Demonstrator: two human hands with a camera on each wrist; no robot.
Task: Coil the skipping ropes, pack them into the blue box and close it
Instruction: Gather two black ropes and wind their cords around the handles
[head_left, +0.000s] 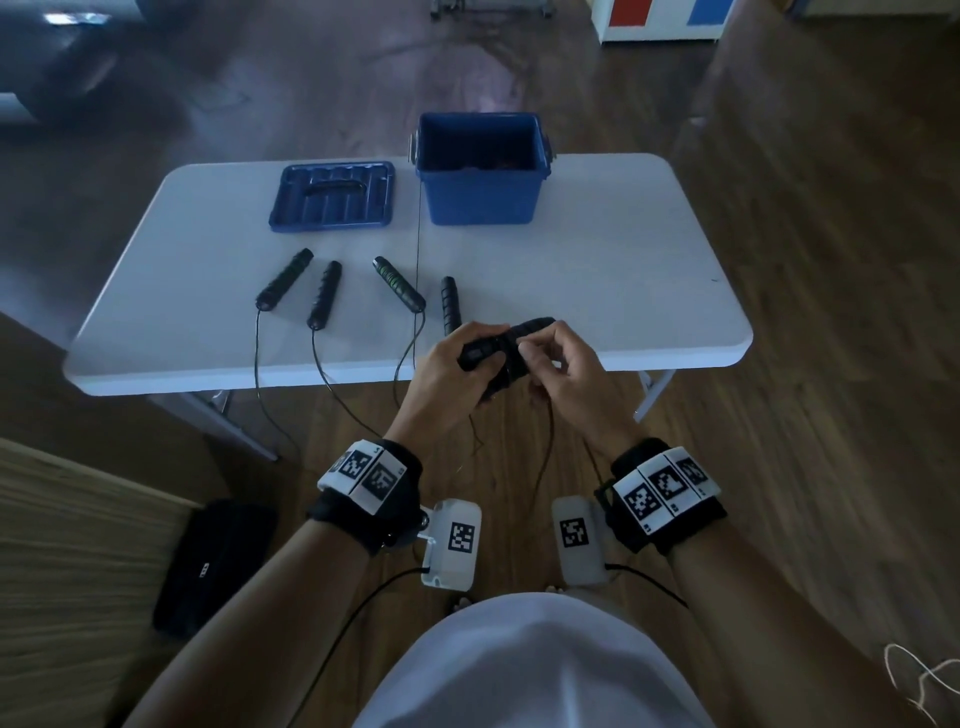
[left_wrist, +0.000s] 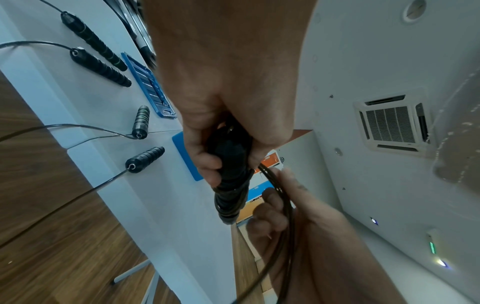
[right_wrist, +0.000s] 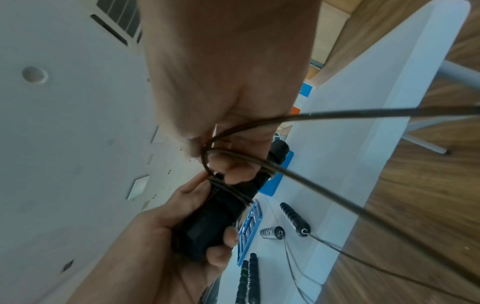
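Observation:
My left hand grips a pair of black rope handles just in front of the white table's near edge. Several turns of thin dark cord lie wound around these handles. My right hand pinches the cord beside the wraps, and the slack hangs toward the floor. Several other black handles lie on the table, their cords trailing over the edge. The open blue box stands at the far side, with its lid flat to its left.
A black bag lies on the wooden floor at my left, beside a light wooden surface. A white cabinet with red and blue panels stands far behind the table. A thin white cord lies on the floor at lower right.

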